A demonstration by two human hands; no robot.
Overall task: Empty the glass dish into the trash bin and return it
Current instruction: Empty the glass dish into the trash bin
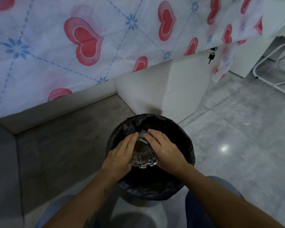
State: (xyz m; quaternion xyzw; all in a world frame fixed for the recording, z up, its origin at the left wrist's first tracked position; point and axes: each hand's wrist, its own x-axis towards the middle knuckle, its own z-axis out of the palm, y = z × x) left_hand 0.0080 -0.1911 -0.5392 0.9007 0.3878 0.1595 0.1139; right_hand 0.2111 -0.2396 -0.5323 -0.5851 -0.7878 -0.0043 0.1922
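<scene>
Gripping glass dish (142,152) over trash bin (186,145), both hands, heart-print tablecloth (82,40) behind.

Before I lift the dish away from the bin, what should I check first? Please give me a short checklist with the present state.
1. Both hands grip the glass dish: left hand and right hand on opposite sides: ok.
2. Dish is over the trash bin opening, not beside it: ok.
3. Dish is tipped or turned over: ok.
4. Dish fully emptied: cannot tell; the glass is clear and the bin dark.
5. Black liner stays over the rim: ok.
6. Return spot on the table is free: cannot tell.
</scene>
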